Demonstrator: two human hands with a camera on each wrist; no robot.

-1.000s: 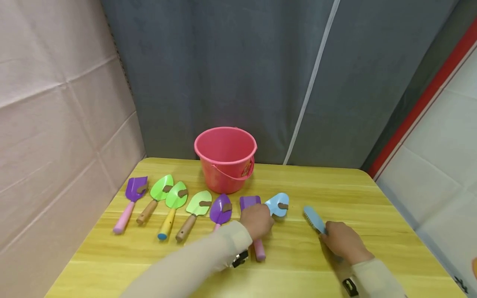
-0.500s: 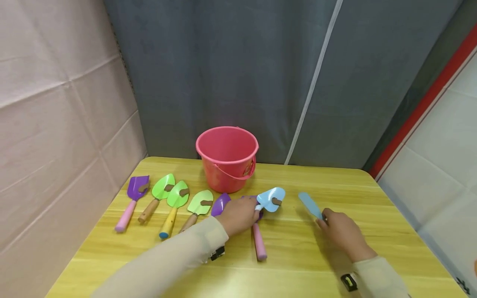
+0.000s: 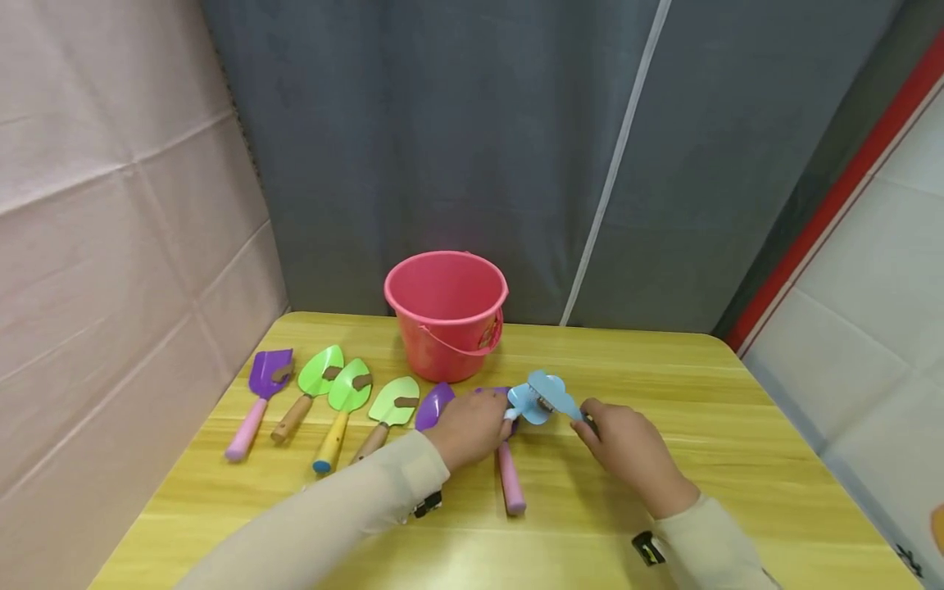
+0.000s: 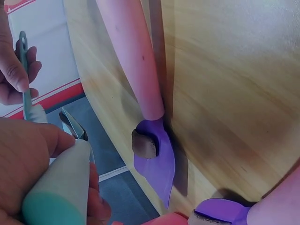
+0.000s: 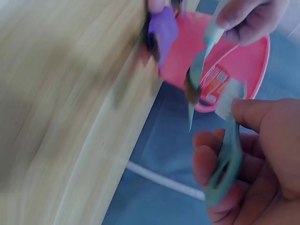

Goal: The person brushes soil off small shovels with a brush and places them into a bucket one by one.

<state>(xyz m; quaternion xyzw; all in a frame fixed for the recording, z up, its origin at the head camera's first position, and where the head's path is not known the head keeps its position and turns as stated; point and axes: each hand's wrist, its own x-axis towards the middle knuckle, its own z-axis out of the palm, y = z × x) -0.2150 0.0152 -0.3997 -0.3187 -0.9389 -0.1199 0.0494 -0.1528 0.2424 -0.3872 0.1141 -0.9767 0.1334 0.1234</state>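
My left hand grips the white, teal-ended handle of a light-blue toy trowel, lifted off the table. A brown clay-like patch sticks to its blade. My right hand pinches a blue-green brush by its handle. The brush's white bristles face the trowel blade, and in the head view its head overlaps the blade; whether they touch I cannot tell. Below my left hand lies a purple trowel with a pink handle, its blade partly hidden. Another purple trowel lies beside it, mostly covered by the hand.
A pink bucket stands at the table's back. Several brown-patched trowels lie in a row to the left, among them a purple one, green ones and a pale green one. A grey curtain hangs behind the table.
My left hand has lifted the blue trowel and shifted slightly left. My right hand has carried the brush leftward from the table's right side to above the trowel's blade.
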